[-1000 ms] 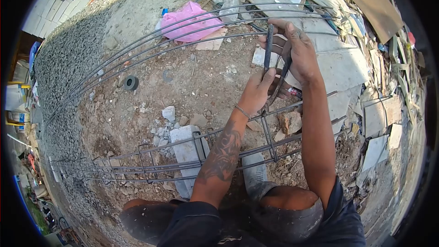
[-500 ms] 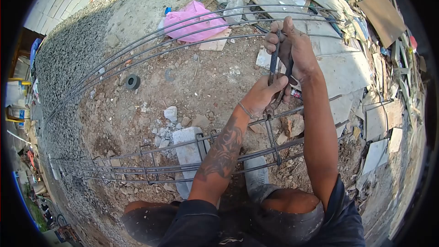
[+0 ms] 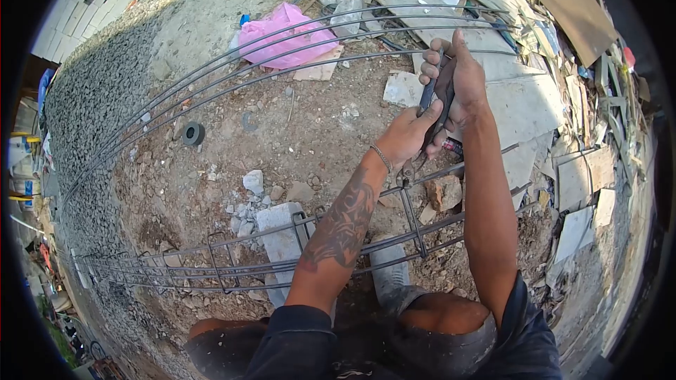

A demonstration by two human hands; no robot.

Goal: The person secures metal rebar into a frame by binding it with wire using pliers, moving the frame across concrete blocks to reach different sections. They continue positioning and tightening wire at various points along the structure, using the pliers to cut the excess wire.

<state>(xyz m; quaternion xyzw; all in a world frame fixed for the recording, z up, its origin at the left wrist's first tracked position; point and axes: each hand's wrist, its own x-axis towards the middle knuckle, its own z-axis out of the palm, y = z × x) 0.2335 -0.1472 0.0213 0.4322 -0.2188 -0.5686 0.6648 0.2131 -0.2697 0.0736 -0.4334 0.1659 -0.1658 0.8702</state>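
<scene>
My right hand (image 3: 462, 84) is wrapped round the handles of dark pliers (image 3: 439, 97), which point down toward the rebar cage (image 3: 246, 267). My left hand (image 3: 410, 135) is closed at the lower part of the pliers, its thumb pressed against them. The pliers' jaws meet the cage's upper bar at the corner of a square stirrup (image 3: 414, 222). Whether wire lies in the jaws is too small to tell. The cage runs across in front of my knees, over a pale concrete block (image 3: 279, 236).
Long loose bars (image 3: 282, 39) arc across the far side, over a pink plastic bag (image 3: 285, 36). A dark ring (image 3: 193, 134) lies on the dirt. Gravel (image 3: 91, 98) spreads at the left. Boards and scrap (image 3: 524, 109) cover the right, with a broken brick (image 3: 443, 193) behind the cage.
The plier handles have come closer together as my right hand closed on them. The whole view has shifted slightly, with the ground objects now a little further left.
</scene>
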